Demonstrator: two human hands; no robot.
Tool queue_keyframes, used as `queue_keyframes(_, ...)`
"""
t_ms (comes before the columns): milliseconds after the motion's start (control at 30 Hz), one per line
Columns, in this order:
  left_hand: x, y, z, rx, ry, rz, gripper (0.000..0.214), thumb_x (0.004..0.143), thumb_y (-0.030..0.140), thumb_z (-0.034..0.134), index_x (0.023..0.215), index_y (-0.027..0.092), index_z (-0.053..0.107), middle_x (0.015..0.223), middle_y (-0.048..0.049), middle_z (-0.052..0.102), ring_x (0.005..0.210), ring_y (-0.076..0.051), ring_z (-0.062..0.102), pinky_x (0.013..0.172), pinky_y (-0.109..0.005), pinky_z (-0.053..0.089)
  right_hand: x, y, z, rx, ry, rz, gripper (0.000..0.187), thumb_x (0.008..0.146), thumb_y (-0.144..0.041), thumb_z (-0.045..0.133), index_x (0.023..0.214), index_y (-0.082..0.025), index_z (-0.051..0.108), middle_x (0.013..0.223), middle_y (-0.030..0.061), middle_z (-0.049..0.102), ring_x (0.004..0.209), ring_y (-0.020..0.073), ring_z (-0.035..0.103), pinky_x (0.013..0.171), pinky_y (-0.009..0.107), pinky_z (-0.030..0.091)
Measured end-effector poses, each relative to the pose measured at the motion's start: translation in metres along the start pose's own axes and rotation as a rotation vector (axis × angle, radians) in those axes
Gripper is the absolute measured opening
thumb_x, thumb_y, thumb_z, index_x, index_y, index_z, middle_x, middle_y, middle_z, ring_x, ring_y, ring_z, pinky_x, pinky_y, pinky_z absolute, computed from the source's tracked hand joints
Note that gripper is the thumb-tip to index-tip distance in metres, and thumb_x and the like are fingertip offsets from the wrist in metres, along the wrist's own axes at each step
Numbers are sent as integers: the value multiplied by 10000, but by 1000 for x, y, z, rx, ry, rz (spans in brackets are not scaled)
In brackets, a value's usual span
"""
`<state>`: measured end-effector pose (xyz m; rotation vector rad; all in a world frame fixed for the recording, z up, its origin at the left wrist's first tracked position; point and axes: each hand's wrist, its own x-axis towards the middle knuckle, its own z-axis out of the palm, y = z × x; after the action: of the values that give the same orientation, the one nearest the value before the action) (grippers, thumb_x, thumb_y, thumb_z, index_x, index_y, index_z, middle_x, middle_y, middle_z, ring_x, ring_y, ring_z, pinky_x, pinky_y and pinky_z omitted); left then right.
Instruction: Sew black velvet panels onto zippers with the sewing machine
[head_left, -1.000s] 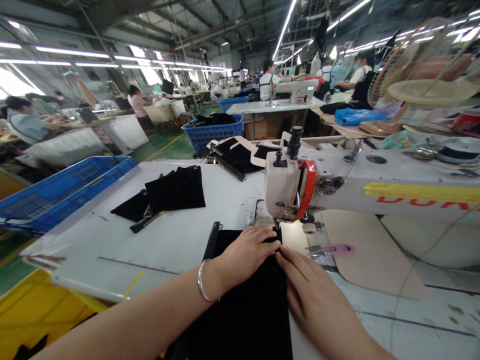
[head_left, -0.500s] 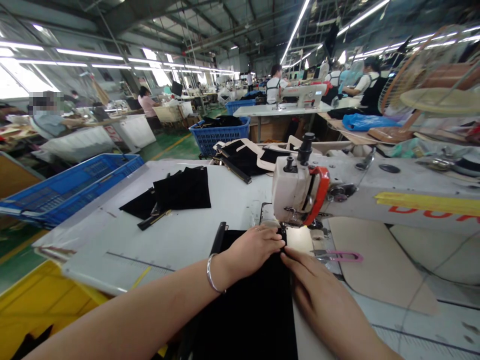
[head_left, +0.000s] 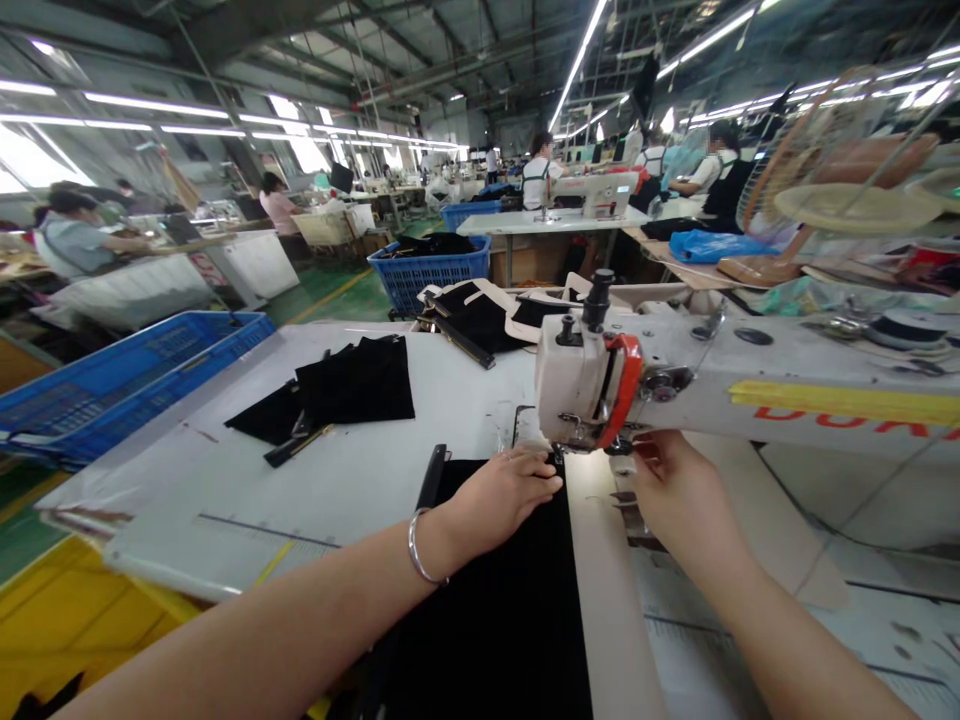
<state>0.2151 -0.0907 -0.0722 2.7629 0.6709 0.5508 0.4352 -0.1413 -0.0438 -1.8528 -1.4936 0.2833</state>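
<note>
My left hand (head_left: pixel 504 500), with a silver bangle at the wrist, lies on a black fabric piece (head_left: pixel 502 620) with its fingers outstretched. Its fingertips are beside the needle area of the sewing machine (head_left: pixel 581 385). A dark strip (head_left: pixel 431 478) runs along the fabric's left edge. My right hand (head_left: pixel 679 500) is raised just right of the machine head, below the arm, its fingers curled in near a small dark knob (head_left: pixel 619 446). What these fingers grip, if anything, is hidden. A pale panel (head_left: pixel 611 590) shows beside the fabric.
More black pieces (head_left: pixel 356 385) lie left on the white table (head_left: pixel 300 490). Black and beige parts (head_left: pixel 480 315) are piled behind the machine. Blue crates (head_left: pixel 142 375) and a yellow bin (head_left: pixel 82 620) stand by the table. Several people sit at other machines.
My right hand has left the fabric's edge and moved up and right to beside the machine head. The pink-handled snips are no longer visible. My left hand stays on the fabric.
</note>
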Motion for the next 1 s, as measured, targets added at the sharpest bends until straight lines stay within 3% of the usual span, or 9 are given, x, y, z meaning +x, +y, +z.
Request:
queue_keyframes(533,-8,4,1,-39,12,11,279,965,249,437,1153,198,637,1185,-36,646,1181,-181,545,1079,-364,425,0,5,-3,-40,-44,9,144,856,-320,483,964,-238,532,865,-4,633,763,166,611,666,296,433)
queue_keyframes(667,-6,2,-2,-34,-8,24,269,960,226,446,1154,196,629,1193,-36,638,1170,-167,549,1095,-358,412,-14,13,-18,-270,-221,-162,121,898,-272,459,969,-242,551,953,4,612,850,185,586,724,333,447)
queue_keyframes(800,-2,1,-4,-44,-12,21,263,964,231,438,1135,191,634,1182,-35,635,1170,-168,537,1087,-338,416,-34,30,-30,-490,-301,-315,261,884,-163,474,1117,-220,577,1119,40,581,1007,223,534,905,398,438)
queue_keyframes(1000,1,1,-3,-7,-27,-17,263,970,262,429,1132,219,631,1181,-25,635,1180,-181,535,1072,-377,431,-38,41,-24,-644,-370,-401,374,838,-19,478,1147,-187,604,1074,56,591,1012,245,531,944,446,423)
